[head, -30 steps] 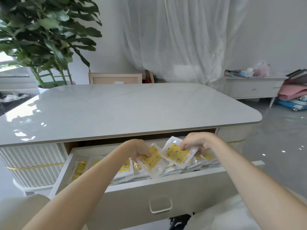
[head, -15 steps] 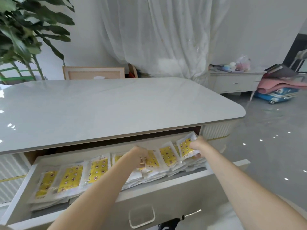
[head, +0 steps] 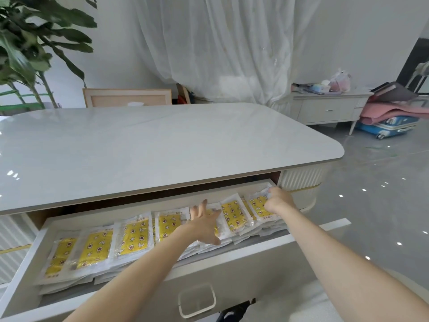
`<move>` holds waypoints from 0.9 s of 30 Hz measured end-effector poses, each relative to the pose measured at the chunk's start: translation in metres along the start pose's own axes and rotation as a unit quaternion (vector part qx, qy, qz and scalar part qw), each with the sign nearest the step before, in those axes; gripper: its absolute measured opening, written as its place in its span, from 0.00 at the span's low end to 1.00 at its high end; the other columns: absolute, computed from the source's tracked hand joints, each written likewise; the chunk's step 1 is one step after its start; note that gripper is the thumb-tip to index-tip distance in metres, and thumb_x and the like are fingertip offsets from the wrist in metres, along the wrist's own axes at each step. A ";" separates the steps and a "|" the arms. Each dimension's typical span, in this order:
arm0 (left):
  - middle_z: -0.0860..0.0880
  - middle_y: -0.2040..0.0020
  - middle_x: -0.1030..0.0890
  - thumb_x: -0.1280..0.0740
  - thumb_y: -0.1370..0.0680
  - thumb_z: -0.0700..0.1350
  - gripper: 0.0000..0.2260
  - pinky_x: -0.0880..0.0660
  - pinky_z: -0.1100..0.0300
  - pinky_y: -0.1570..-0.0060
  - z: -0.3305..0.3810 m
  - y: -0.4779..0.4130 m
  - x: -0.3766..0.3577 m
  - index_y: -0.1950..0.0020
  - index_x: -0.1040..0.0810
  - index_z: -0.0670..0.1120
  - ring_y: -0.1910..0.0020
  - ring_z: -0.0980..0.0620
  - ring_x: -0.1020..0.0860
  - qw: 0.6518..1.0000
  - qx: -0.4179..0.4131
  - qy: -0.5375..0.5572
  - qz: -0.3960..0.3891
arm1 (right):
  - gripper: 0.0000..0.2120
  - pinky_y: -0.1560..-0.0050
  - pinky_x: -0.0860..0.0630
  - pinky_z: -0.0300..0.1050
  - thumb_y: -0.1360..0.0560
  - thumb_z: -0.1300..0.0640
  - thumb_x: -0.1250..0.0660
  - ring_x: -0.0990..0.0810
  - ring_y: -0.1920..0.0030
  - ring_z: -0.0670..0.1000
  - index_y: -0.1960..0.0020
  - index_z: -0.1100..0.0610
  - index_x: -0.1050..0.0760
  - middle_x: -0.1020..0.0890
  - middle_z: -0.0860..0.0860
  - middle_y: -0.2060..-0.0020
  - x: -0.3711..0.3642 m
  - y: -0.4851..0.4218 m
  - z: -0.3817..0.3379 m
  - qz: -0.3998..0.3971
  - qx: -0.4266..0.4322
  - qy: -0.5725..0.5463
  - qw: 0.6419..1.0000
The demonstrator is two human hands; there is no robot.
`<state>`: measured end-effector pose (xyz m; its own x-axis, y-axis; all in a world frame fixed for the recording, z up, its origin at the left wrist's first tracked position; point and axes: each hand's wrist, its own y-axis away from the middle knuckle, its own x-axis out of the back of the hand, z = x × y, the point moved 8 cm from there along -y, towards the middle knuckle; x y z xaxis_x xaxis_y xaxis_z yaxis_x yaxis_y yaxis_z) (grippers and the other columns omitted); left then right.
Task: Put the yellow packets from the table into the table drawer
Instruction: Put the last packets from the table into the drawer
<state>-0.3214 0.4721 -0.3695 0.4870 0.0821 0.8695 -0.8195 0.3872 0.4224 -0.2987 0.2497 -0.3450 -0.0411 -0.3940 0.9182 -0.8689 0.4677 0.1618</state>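
Nearly done, with yellow packets (head: 137,235) rowed inside the open drawer (head: 209,273), none visible on the counter (head: 162,145), left hand (head: 205,225) spread loose above them, right hand (head: 277,201) pinching the end packet (head: 258,205).

We record these colours and patterns:

- Packets (head: 137,235): clear-white wrappers around bright yellow panels, printed with small white stars and dark red-brown round motifs.
- Drawer (head: 255,263): plain cream-white.
- Table top (head: 162,145): pale grey-white with faint veining and a thin tan edge.
- Ribbed base (head: 301,180): white fluting, which we note is crossed by a yellow band.
- Curtain (head: 220,43): sheer white.
- Plant (head: 34,31): dark green leaves.
- Chair back (head: 127,97): light tan.
- Floor (head: 383,194): glossy grey.
- Suitcase (head: 390,127): blue.
- Blanket (head: 394,112): pink.
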 end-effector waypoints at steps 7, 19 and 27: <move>0.46 0.22 0.57 0.39 0.21 0.46 0.32 0.45 0.41 0.27 -0.002 -0.005 -0.002 0.22 0.53 0.52 0.24 0.37 0.58 0.998 -0.033 -0.054 0.021 | 0.29 0.43 0.24 0.46 0.27 0.70 0.42 0.24 0.38 0.54 0.29 0.51 0.30 0.25 0.52 0.34 -0.012 0.007 -0.018 -0.054 0.081 0.059 0.993; 0.49 0.22 0.44 0.41 0.19 0.47 0.25 0.42 0.53 0.26 -0.006 0.007 0.014 0.23 0.44 0.49 0.24 0.48 0.42 0.997 -0.062 0.015 0.050 | 0.22 0.40 0.25 0.48 0.25 0.64 0.41 0.22 0.39 0.54 0.32 0.53 0.28 0.23 0.51 0.35 -0.016 0.037 -0.044 -0.099 0.138 0.083 0.982; 0.52 0.30 0.29 0.38 0.21 0.51 0.21 0.30 0.56 0.36 -0.052 0.082 0.047 0.28 0.33 0.52 0.35 0.50 0.27 0.975 -0.007 0.155 0.160 | 0.16 0.50 0.27 0.45 0.22 0.53 0.41 0.21 0.49 0.51 0.35 0.45 0.28 0.19 0.47 0.44 0.000 0.137 -0.118 -0.053 0.292 0.057 0.953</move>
<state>-0.3497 0.5552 -0.3071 0.2776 0.4727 0.8364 -0.9410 0.3092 0.1375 -0.3591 0.4072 -0.2802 0.0872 -0.3096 0.9469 -0.9930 -0.1032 0.0577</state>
